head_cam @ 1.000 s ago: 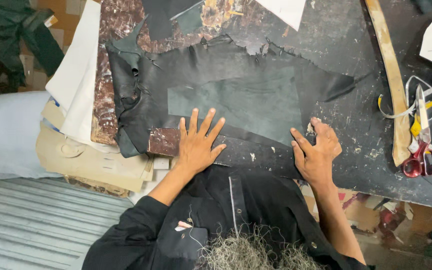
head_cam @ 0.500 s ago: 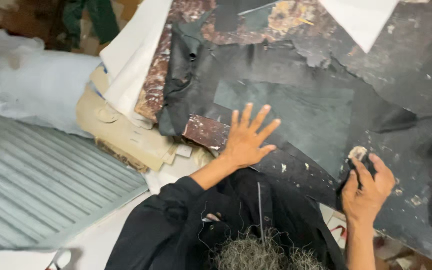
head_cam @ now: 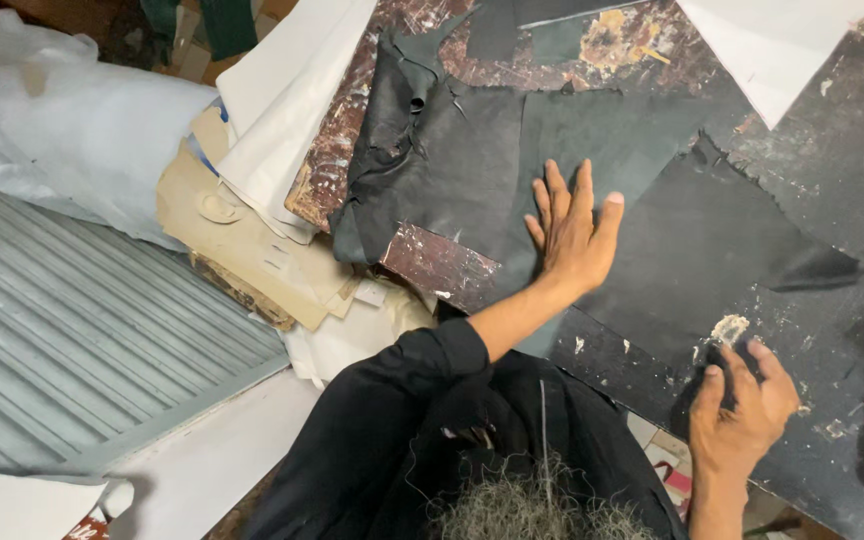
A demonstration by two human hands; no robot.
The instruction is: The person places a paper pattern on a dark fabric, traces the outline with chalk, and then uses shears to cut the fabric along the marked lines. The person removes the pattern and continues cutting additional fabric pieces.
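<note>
While the dark worktable (head_cam: 832, 200) is bearing the whole pile, the black leather sheet (head_cam: 652, 200) is lying flat across its middle. The left hand (head_cam: 572, 235) is pressing on the sheet's centre, fingers spread. At the sheet's near corner, the right hand (head_cam: 742, 410) is curling its fingers over a small dark pad (head_cam: 722, 345). Uneven pressure could be wrinkling the sheet, or shifting it under the palm.
</note>
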